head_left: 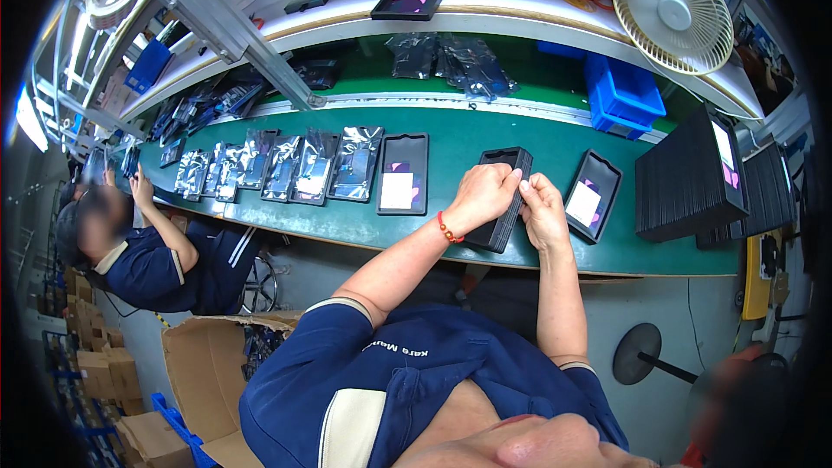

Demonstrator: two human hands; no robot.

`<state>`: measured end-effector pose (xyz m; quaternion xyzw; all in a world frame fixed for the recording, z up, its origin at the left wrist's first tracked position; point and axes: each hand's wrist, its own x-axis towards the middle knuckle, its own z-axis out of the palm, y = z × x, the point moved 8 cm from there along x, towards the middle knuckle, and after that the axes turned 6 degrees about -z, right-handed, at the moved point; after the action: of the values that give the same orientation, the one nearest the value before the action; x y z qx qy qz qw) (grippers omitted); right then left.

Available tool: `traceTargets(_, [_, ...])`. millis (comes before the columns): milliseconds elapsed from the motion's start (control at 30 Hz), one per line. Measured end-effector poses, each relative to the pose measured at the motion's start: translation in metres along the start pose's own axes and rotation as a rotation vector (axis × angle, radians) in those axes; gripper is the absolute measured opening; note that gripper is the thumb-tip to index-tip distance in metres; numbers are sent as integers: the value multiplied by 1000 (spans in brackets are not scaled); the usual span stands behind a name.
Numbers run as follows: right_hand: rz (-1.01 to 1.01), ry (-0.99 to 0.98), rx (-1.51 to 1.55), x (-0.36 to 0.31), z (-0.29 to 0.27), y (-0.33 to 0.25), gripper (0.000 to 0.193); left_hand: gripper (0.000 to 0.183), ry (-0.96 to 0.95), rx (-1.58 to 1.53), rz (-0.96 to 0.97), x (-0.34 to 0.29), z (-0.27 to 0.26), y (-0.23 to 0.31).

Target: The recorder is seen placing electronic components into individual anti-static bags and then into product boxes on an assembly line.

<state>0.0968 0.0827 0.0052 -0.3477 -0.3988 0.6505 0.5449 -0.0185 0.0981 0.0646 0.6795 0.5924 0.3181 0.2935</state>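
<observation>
My left hand (485, 192) and my right hand (542, 208) both grip a stack of black trays (504, 199) standing on the green conveyor belt (451, 134). The left hand, with a red bracelet at the wrist, holds the stack's left side and top edge. My right hand pinches the top right edge. A single black tray with a screen part (403, 175) lies flat just left of the stack. Another such tray (592, 197) lies tilted to its right.
Several silver bagged parts (295, 166) lie in a row on the belt to the left. A person in a blue shirt (165, 264) works at far left. Tall black tray stacks (689, 178) stand at right, near a blue bin (622, 91) and fan (673, 10). A cardboard box (204, 364) sits below.
</observation>
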Motion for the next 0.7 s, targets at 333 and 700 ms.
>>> traceTargets(333, [-36,114,109,-15,-75,-22,10,38,211,186,73,15,-31,-6])
traceTargets(700, [-98,130,-136,-7,-41,-33,13,49,-149,39,79,10,37,38])
